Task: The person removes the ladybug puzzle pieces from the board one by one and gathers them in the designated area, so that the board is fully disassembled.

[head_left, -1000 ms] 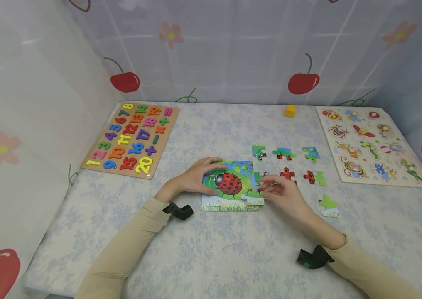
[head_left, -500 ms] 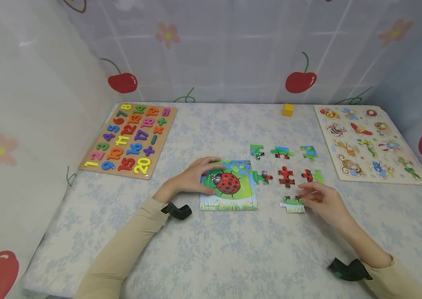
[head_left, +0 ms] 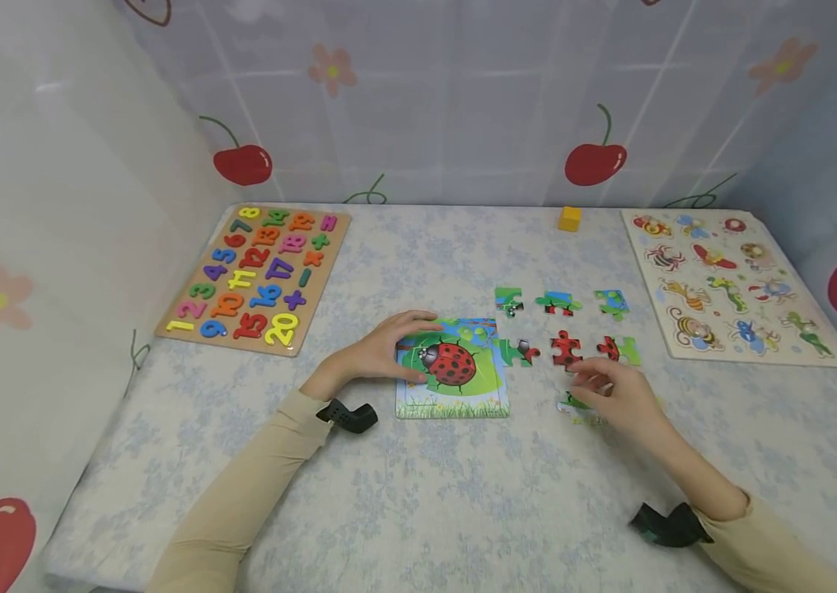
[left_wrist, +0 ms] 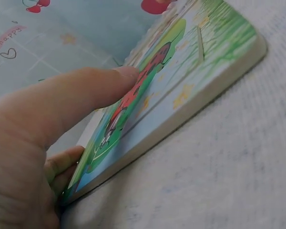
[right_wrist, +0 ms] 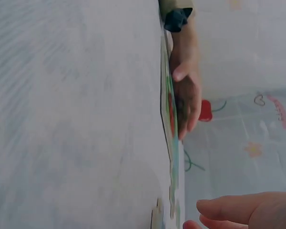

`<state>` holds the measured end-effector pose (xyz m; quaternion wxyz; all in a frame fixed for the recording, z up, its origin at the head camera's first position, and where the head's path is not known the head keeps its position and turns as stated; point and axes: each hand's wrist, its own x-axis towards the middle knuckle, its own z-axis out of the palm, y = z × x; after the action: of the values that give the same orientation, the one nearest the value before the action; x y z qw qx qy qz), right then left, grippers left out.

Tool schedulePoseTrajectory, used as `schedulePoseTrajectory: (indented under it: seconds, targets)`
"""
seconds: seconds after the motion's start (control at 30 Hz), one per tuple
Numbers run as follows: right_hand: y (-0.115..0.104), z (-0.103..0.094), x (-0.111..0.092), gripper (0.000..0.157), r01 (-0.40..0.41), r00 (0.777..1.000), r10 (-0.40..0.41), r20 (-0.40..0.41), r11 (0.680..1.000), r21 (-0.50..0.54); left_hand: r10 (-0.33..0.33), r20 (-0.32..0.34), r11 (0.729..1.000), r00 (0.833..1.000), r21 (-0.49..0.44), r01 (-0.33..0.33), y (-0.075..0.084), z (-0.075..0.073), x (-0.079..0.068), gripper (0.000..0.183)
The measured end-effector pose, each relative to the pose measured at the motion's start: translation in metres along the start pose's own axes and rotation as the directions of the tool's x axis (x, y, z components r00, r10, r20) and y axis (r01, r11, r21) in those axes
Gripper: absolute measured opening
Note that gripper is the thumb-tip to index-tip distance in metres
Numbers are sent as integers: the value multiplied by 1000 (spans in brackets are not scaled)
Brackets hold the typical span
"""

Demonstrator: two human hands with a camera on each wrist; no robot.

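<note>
In the head view my left hand (head_left: pixel 381 348) rests at the left side of a square ladybug puzzle board (head_left: pixel 493 408). Its thumb lies over the picture and its fingers reach the far part of the left side; the left wrist view shows the thumb (left_wrist: pixel 86 93) extended above the board. My right hand (head_left: pixel 626 401) hovers over a green jigsaw piece (head_left: pixel 572 403), which it partly hides. In the right wrist view its thumb and fingers (right_wrist: pixel 229 208) hold nothing visible. Near those fingertips lies a red jigsaw piece (head_left: pixel 565 346).
Several more jigsaw pieces lie in rows, among them a blue-green one (head_left: pixel 613 303) and a green one (head_left: pixel 509 300). A number board (head_left: pixel 300 329) stands far left, an insect board (head_left: pixel 722 356) far right. A yellow cube (head_left: pixel 569 219) sits at the back.
My right hand has moved right from the ladybug board with a green jigsaw piece and let it go on the table. It then shifted slightly left over it. My left hand stays in place.
</note>
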<state>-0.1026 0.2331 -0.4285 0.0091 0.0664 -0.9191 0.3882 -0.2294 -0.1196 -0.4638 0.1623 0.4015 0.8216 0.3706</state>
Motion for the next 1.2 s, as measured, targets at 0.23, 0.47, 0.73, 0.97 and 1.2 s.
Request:
schedulePoseTrajectory:
  seconds: [0.23, 0.47, 0.73, 0.97, 1.2]
  targets:
    - [-40, 36, 22, 21, 105, 984, -124, 130, 984, 144, -2, 0, 1000, 1000, -10, 2, 0, -1, 1, 67]
    - [-77, 86, 42, 33, 164, 945, -225, 236, 954, 252, 5, -34, 998, 999, -68, -8, -5, -3, 3, 40]
    - [-91, 118, 47, 47, 181, 953, -226, 199, 958, 222, 1, -33, 996, 999, -93, -4, -7, -3, 4, 42]
    - [-94, 121, 45, 49, 186, 959, -212, 189, 972, 146, -4, -36, 997, 999, -81, 1, -6, -3, 3, 42]
    - [-83, 114, 46, 40, 163, 956, -230, 185, 935, 316, -3, -44, 997, 999, -78, -1, -6, -3, 4, 42]
